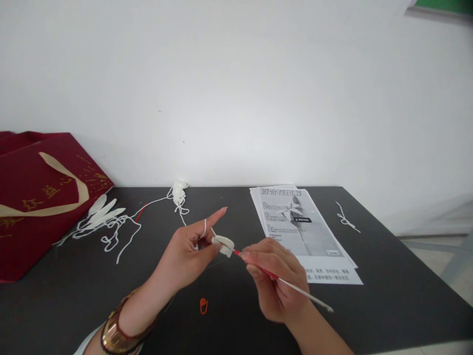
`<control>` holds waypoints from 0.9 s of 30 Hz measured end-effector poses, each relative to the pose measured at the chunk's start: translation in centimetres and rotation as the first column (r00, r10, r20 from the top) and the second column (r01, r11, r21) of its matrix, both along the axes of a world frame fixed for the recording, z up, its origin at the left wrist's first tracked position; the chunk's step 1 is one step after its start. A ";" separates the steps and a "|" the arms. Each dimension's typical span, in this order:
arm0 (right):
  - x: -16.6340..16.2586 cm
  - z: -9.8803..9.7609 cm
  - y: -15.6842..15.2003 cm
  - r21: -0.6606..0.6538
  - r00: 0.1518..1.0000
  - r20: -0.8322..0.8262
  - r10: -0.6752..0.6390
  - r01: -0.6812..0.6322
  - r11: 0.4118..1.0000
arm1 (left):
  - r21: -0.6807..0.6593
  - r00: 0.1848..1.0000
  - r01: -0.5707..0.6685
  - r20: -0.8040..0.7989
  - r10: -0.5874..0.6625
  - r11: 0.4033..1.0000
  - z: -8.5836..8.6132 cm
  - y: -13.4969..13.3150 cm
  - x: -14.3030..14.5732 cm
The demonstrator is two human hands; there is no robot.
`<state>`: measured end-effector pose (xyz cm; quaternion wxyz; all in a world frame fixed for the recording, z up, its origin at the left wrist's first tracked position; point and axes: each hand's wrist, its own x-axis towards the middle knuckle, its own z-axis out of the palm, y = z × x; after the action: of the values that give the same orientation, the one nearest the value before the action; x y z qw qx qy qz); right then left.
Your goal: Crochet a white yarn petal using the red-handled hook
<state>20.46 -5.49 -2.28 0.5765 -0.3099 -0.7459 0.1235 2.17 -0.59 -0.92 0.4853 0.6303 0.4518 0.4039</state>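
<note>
A small white crochet piece (pixel 223 245) is pinched between the thumb and fingers of my left hand (pixel 192 249). White yarn loops round that hand's raised index finger and runs down to the piece. My right hand (pixel 277 276) grips a crochet hook (pixel 271 274) with a red handle and a pale metal shaft. The hook's tip end meets the white piece, while its other end sticks out below my right hand. Whether a loop sits on the tip is too small to tell. Just below my hands, an orange stitch marker (pixel 203 306) lies on the dark table (pixel 229 325).
A dark red gift bag (pixel 40 197) stands at the left. Beside it lie white crocheted petals (pixel 103 212), loose yarn and a thin red stick (pixel 141 212). A white yarn bundle (pixel 179 192) rests near the wall. Printed sheets (pixel 295 227) and a short yarn piece (pixel 347 219) lie right.
</note>
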 end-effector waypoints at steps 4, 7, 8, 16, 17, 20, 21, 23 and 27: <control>-0.4 -0.5 0.2 0.162 0.991 0.132 -0.025 0.003 0.987 | 0.074 0.996 -0.086 -0.013 0.087 0.994 -0.1 -0.1 0.4; -0.6 -0.9 0.5 0.237 0.973 0.224 -0.056 0.001 0.972 | 0.105 0.991 -0.124 -0.039 0.129 0.987 -0.3 -0.4 0.6; -0.6 -1.0 0.6 0.242 0.968 0.244 -0.064 0.003 0.970 | 0.111 0.990 -0.134 -0.040 0.139 0.985 -0.5 -0.5 0.7; -0.3 -1.1 1.0 0.308 0.949 0.306 -0.081 -0.018 0.951 | 0.061 0.979 -0.198 0.063 0.194 0.978 -1.0 -0.5 0.9; -0.2 -1.2 1.1 0.310 0.946 0.314 -0.077 -0.026 0.950 | 0.058 0.977 -0.208 0.068 0.204 0.976 -0.9 -0.5 0.9; -0.1 -1.5 1.4 0.324 0.941 0.331 -0.068 -0.046 0.945 | 0.046 0.966 -0.250 0.086 0.245 0.967 -0.8 -0.6 1.0; -0.1 -1.6 1.4 0.329 0.940 0.336 -0.060 -0.058 0.943 | 0.039 0.961 -0.263 0.101 0.258 0.964 -0.8 -0.6 1.0; -0.1 -1.6 1.5 0.321 0.946 0.323 -0.034 -0.076 0.944 | 0.019 0.952 -0.272 0.152 0.266 0.962 -0.8 -0.7 1.1; -0.1 -1.8 1.5 0.162 0.992 0.119 0.047 -0.066 0.985 | -0.104 0.903 -0.193 0.371 0.218 0.976 -0.7 -0.8 1.2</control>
<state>20.31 -3.96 -4.03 0.5527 -0.2461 -0.7940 0.0596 3.32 -1.40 -1.58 0.5386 0.4729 0.4256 0.5524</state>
